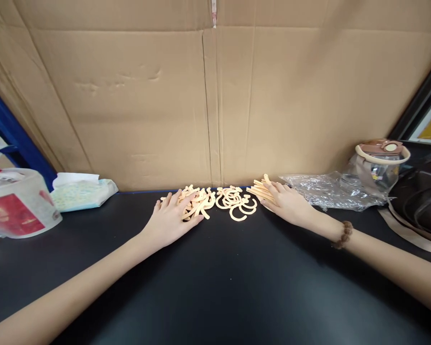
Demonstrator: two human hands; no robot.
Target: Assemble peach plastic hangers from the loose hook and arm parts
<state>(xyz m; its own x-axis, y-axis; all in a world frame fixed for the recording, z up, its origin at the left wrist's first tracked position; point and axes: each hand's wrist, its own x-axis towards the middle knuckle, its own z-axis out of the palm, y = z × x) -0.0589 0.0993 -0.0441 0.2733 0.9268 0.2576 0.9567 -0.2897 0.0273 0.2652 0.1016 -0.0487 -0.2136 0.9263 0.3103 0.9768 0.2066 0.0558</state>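
Note:
My left hand (170, 218) lies over the left side of a pile of peach-coloured pieces (203, 202), its fingers spread and its palm down. Some pieces are hidden under it. Beside that pile, toward the middle, sit several C-shaped curved pieces (240, 203) of the same colour, loosely overlapping. My right hand (287, 203) rests with fingers stretched out on a bundle of straight peach strips (262, 190), whose right part it covers. A brown fuzzy band (343, 235) is round my right wrist.
Cardboard (147, 110) stands upright behind the black table (215, 287). At left are a tissue pack (84, 194) and a large tape roll (21, 203). Crumpled clear plastic (319, 189), a clear bottle with a brown lid (379, 163) and a dark bag (420, 196) are at right.

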